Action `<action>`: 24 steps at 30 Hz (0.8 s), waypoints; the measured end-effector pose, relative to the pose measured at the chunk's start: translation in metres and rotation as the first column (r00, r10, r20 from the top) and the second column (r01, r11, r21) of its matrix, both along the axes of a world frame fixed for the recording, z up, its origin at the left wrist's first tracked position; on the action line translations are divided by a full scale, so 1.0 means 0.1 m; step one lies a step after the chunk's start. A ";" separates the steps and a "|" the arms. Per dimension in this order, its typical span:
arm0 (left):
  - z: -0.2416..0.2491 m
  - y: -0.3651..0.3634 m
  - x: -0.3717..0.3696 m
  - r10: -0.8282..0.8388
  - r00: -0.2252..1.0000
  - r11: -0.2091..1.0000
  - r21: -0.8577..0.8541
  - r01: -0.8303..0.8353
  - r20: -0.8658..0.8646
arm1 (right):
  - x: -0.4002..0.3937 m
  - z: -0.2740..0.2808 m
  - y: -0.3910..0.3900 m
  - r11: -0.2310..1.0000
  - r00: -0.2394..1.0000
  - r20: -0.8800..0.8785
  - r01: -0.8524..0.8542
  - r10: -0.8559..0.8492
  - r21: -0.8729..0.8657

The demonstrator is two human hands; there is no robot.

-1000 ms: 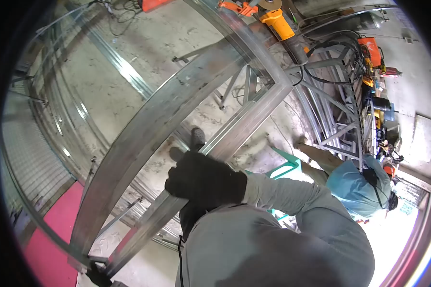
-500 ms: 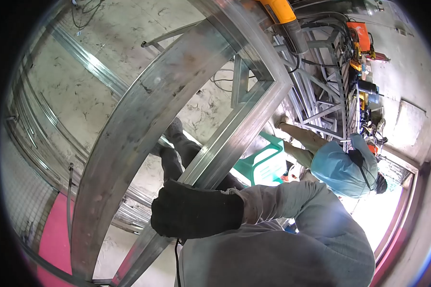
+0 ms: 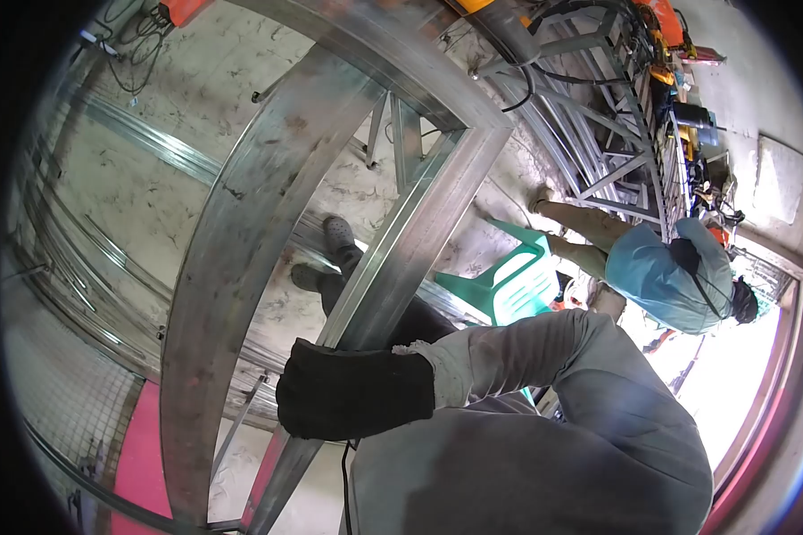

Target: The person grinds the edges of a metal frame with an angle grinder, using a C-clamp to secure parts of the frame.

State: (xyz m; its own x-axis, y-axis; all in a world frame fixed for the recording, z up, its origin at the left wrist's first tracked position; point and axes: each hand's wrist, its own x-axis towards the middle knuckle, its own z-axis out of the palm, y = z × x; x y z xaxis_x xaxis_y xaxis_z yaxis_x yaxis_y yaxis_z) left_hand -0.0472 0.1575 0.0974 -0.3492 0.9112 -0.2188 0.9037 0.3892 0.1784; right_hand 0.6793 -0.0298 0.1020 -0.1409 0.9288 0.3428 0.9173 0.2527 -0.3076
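The right hand, black-gloved, has its grip clenched over the straight bar of a metal frame, which spans above the floor. The left grip is out of view; its state cannot be told.

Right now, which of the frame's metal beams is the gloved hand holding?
The straight beam, running diagonally from the right hand to the frame's corner. The wide curved beam at picture left and the top beam do not touch that hand.

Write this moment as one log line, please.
right hand: gripping metal bar; left hand: out of view; green chair: beyond right sleeve
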 end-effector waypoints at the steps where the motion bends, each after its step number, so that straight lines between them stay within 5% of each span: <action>1: -0.02 0.03 0.06 0.004 1.000 1.000 0.001 -0.004 0.005 | 0.00 0.00 0.00 1.000 1.000 -0.005 0.009 -0.009 0.006; 14: -0.06 0.18 0.28 0.018 1.000 1.000 -0.020 -0.017 0.025 | -0.10 -0.09 0.07 0.999 1.000 0.008 0.024 -0.024 -0.026; 20: -0.04 0.18 0.33 0.024 0.999 0.999 -0.034 -0.023 0.030 | -0.05 0.01 0.09 0.970 0.993 -0.105 -0.074 0.050 -0.233; 24: -0.04 0.15 0.32 0.039 0.999 0.998 -0.041 -0.038 0.036 | -0.06 0.03 0.09 0.984 0.998 -0.052 -0.039 0.031 -0.174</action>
State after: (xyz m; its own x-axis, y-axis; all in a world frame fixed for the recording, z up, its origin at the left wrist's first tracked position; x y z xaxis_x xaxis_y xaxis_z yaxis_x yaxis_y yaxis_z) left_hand -0.0147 0.1723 0.0937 -0.3749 0.8874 -0.2683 0.8812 0.4310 0.1944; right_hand 0.6737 -0.0205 0.1054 -0.1616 0.9697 0.1832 0.8918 0.2230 -0.3937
